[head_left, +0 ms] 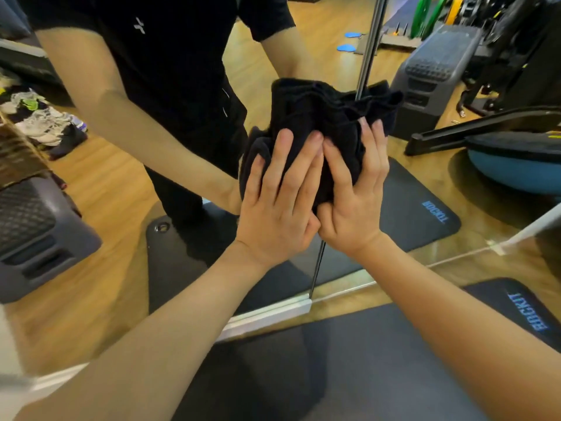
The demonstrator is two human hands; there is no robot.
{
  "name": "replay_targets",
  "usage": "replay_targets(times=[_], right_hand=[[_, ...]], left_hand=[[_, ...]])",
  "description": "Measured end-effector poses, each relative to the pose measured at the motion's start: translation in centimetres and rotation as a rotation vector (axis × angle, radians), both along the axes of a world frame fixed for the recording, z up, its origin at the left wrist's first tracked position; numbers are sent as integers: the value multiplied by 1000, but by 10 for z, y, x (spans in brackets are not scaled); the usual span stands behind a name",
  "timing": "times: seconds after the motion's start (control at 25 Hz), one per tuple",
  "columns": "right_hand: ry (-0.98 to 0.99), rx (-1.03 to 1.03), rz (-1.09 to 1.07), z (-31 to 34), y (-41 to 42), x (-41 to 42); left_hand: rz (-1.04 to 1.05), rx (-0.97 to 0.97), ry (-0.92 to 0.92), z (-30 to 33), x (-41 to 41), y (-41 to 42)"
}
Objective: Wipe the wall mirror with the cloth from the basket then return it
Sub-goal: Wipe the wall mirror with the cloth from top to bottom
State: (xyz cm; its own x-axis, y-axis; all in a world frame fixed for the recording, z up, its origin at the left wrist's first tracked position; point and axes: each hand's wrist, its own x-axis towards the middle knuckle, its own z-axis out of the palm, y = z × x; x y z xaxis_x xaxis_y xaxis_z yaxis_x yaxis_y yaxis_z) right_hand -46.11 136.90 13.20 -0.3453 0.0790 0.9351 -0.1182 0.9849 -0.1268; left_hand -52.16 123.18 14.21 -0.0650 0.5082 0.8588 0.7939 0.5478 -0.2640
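1. Both hands are at the center of the frame, side by side, and press a cloth (321, 117) against the wall mirror (115, 208).
2. The left hand (279, 202) lies flat on the cloth with straight fingers, holding nothing.
3. The right hand (355, 192) also lies on the cloth; its fingers are mostly straight, but its thumb goes under a fold, so it possibly pinches the cloth a little.
4. The cloth is black, soft and thick like a towel. It is crumpled into many folds and stands out above the fingertips, toward the upper center of the frame.
5. The mirror fills the upper part of the frame, and its lower edge has a pale frame strip (273, 314) at the lower center.
6. A dark floor mat (349, 360) with blue letters lies at the bottom of the frame, below the mirror.
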Motion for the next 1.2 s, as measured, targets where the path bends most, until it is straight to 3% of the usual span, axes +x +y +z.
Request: replay_targets(times=[0.24,0.44,1.2], right_hand=[[56,-43,-73,-39,-19,-10],[88,-77,-149,-39,-64,-23],[84,-17,-91,-47,-398,-149]], left_hand=[[36,27,123,-43,-6,-8],[-10,102,91,-42,-10,-36],[194,12,-3,-38,-120,-388]])
